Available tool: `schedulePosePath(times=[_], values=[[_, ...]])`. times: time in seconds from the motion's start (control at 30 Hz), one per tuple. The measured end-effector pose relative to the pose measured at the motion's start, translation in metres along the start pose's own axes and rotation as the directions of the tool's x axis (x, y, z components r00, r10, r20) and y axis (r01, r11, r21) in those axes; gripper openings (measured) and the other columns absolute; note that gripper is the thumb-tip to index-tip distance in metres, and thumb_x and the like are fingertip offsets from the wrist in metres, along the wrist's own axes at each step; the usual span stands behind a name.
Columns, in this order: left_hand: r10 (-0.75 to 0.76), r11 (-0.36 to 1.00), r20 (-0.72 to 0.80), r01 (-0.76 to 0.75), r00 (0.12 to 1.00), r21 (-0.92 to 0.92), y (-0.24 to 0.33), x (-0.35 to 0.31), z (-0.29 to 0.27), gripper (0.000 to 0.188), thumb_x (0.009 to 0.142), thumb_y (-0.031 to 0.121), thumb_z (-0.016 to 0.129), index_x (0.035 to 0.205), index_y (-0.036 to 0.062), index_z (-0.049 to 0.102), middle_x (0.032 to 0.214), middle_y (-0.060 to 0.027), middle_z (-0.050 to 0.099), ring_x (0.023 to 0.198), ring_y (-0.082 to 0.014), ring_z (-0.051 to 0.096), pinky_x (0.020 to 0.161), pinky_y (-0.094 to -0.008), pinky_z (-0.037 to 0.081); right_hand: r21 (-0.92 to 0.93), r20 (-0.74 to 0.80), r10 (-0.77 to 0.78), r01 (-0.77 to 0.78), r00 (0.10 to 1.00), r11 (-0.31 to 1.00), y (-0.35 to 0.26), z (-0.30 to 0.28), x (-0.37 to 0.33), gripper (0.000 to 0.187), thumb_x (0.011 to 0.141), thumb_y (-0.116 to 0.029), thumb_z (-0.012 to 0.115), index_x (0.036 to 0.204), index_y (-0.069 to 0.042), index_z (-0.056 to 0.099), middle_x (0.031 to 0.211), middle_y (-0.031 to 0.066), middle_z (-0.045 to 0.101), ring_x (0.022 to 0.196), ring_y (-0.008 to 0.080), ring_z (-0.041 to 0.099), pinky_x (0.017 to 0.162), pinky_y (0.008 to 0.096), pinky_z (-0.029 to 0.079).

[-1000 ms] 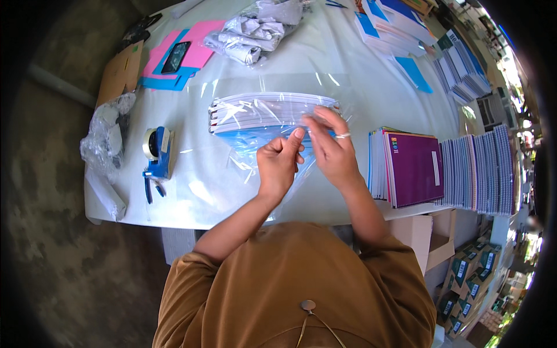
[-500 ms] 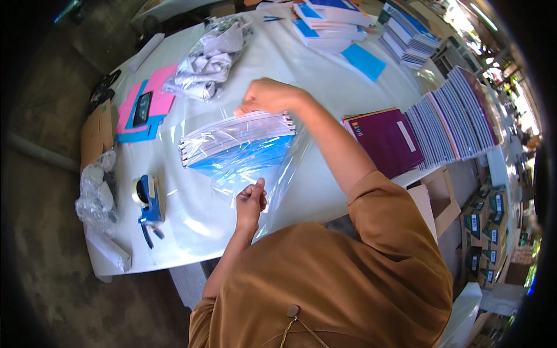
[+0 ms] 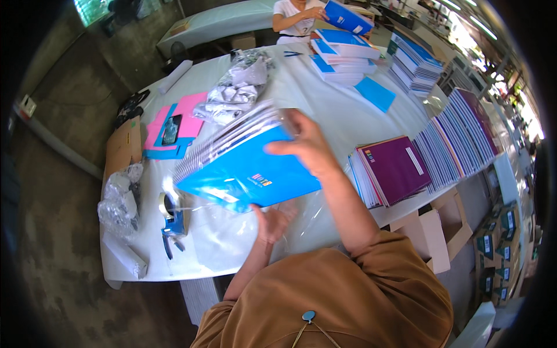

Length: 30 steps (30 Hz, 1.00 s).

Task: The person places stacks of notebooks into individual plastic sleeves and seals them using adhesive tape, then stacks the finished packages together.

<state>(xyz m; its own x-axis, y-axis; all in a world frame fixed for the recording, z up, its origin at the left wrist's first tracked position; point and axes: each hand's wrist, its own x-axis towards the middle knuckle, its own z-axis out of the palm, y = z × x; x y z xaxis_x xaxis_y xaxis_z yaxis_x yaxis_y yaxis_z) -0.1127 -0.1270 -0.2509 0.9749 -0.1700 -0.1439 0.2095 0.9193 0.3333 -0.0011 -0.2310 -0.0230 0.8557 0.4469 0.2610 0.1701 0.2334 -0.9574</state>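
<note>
A thick bundle of blue-covered books [image 3: 249, 168] stands tilted above the table in clear plastic wrap, its page edges facing up and left. My right hand [image 3: 307, 142] is closed on its upper right edge, with the thumb across the blue cover. At the lower edge, my left hand [image 3: 274, 223] holds the bundle, its thumb at the front and its fingers partly behind plastic. Loose clear film [image 3: 313, 217] hangs at the bundle's lower right. Left of the bundle, a blue tape dispenser [image 3: 176, 220] stands near a dark-handled cutting tool [image 3: 168, 245].
Purple books [image 3: 397, 171] and a row of spiral-bound books [image 3: 452, 142] line the right. Crumpled plastic [image 3: 241, 87] and a phone [image 3: 172, 130] on coloured sheets lie at left. Blue-covered stacks [image 3: 345, 55] stand at the back, where another person [image 3: 299, 20] holds a blue book.
The bundle has been raised and tilted so its blue cover faces me. My right hand has shifted from its top to its right edge. The view has lifted, bringing a co-worker into sight.
</note>
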Motion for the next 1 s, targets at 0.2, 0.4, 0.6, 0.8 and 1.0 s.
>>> schedulePosePath(times=[0.2, 0.4, 0.6, 0.8, 1.0], values=[[0.661, 0.674, 0.093, -0.643, 0.745, 0.364, 0.134, -0.022, -0.011, 0.068, 0.073, 0.041, 0.071, 0.124, 0.0034, 0.046, 0.12, -0.0086, 0.053, 0.109, -0.0233, 0.049, 0.098, -0.0405, 0.036, 0.024, -0.038, -0.199, 0.2, 0.979, 0.979, 0.102, -0.068, -0.033, 0.088, 0.058, -0.02, 0.084, 0.131, -0.004, 0.037, 0.126, 0.0093, 0.046, 0.116, 0.0198, 0.045, 0.099, 0.0332, 0.036], [0.762, 0.112, 0.239, -0.485, 0.602, 0.867, 0.143, -0.019, 0.05, 0.068, 0.063, 0.023, 0.078, 0.117, -0.0032, 0.047, 0.107, -0.0082, 0.056, 0.096, -0.018, 0.053, 0.088, -0.0303, 0.041, -0.058, 0.007, -0.313, 0.313, 0.95, 0.948, 0.1, -0.031, -0.02, 0.07, 0.06, -0.015, 0.083, 0.119, -0.003, 0.047, 0.114, 0.0065, 0.052, 0.107, 0.0175, 0.049, 0.093, 0.029, 0.04], [0.621, -0.538, 0.654, -0.371, 0.432, 0.757, 0.188, -0.012, 0.138, 0.019, 0.074, 0.003, 0.072, 0.072, 0.0014, 0.053, 0.065, -0.0032, 0.056, 0.06, -0.0095, 0.051, 0.058, -0.0221, 0.042, -0.282, -0.227, -0.549, 0.486, 0.804, 0.828, 0.033, -0.006, 0.028, 0.02, 0.086, -0.012, 0.062, 0.07, -0.001, 0.058, 0.059, -0.0026, 0.052, 0.057, 0.0042, 0.046, 0.051, 0.0207, 0.037], [0.817, -0.573, 0.555, -0.329, -0.157, 0.751, 0.234, -0.024, 0.191, 0.018, 0.09, 0.019, 0.056, 0.093, 0.0019, 0.057, 0.08, -0.0027, 0.057, 0.071, -0.0095, 0.049, 0.064, -0.0238, 0.041, -0.476, -0.2, -0.91, 0.776, 0.363, 0.414, 0.031, -0.025, -0.007, 0.022, 0.091, -0.025, 0.051, 0.092, -0.005, 0.06, 0.068, -0.0019, 0.053, 0.059, 0.0089, 0.047, 0.057, 0.0239, 0.039], [0.677, -0.235, 0.443, -0.397, 0.588, 0.887, 0.167, -0.039, 0.076, 0.081, 0.086, 0.06, 0.038, 0.14, 0.0007, 0.023, 0.139, -0.019, 0.034, 0.129, -0.0294, 0.032, 0.106, -0.0425, 0.022, -0.483, 0.551, -0.533, 0.766, 0.643, 0.424, 0.066, 0.04, -0.059, 0.047, 0.086, -0.035, 0.057, 0.116, 0.001, 0.056, 0.114, 0.0146, 0.057, 0.112, 0.0299, 0.049, 0.098, 0.0422, 0.036]])
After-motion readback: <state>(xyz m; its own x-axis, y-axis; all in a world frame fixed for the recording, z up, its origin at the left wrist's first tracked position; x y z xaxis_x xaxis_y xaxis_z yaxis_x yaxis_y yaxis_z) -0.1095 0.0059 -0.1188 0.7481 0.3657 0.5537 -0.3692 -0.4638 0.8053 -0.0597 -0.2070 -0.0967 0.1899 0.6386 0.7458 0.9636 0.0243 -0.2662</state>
